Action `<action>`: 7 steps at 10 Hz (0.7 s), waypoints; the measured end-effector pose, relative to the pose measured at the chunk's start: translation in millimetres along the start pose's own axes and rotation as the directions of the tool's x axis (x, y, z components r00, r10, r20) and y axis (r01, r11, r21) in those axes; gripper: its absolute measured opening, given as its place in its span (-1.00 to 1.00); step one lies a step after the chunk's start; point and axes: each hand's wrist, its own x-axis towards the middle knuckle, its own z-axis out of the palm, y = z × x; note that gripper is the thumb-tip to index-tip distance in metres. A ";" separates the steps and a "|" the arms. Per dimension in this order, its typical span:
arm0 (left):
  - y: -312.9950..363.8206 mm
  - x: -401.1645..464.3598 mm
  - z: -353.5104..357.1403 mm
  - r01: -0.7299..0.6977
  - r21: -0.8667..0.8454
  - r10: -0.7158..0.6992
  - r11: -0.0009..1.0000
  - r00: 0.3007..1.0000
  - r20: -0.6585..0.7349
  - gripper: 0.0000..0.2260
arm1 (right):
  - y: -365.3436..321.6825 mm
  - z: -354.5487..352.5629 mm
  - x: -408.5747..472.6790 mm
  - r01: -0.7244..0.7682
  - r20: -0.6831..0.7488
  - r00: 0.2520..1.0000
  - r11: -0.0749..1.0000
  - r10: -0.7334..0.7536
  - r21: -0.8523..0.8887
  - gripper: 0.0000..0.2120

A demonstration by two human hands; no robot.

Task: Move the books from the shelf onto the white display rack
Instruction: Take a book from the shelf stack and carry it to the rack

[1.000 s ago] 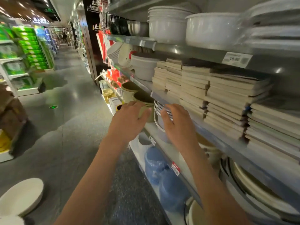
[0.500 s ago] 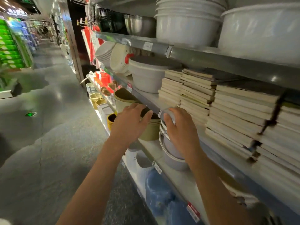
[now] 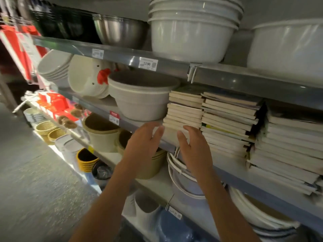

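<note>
Books [image 3: 227,119] sit in flat stacks on the mid shelf [image 3: 232,173], pages facing out; leftmost stack [image 3: 183,110] is right next to a beige basin [image 3: 141,100] on the same shelf. I've got both hands up in front of that leftmost stack, near its bottom. L hand [image 3: 143,142] has fingers straight & spread, reaching at the shelf edge just left of the stack, holding nothing. R hand [image 3: 194,147] is loose too, fingers relaxed, tips at the lowest books of that stack — can't tell if they actually touch. Neither hand grips anything.

White display rack isn't in my view. Top shelf carries nested white tubs [image 3: 192,32] & a steel bowl [image 3: 120,32], w/ a price tag [image 3: 148,63] reading 13.90 on its edge. Below the books: grey basins w/ white rims [image 3: 183,177], tan buckets [image 3: 103,135], yellow bowls [image 3: 85,159]. Floor [image 3: 35,189] is dark grey.
</note>
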 end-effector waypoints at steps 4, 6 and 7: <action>-27.2 141.5 56.9 -0.105 -0.229 0.120 0.968 0.991 0.051 -0.50 | 35.0 52.1 99.3 -0.119 -0.191 0.971 0.983 0.145 0.142 -0.42; -35.0 193.7 64.2 -0.006 -0.288 0.037 0.958 0.994 0.102 -0.60 | 33.1 70.5 132.8 -0.187 -0.383 0.900 0.978 0.207 0.089 -0.41; -38.2 212.0 65.7 0.025 -0.316 0.026 0.948 0.987 0.156 -0.57 | 30.0 84.8 140.6 -0.221 -0.491 0.845 0.975 0.212 0.041 -0.37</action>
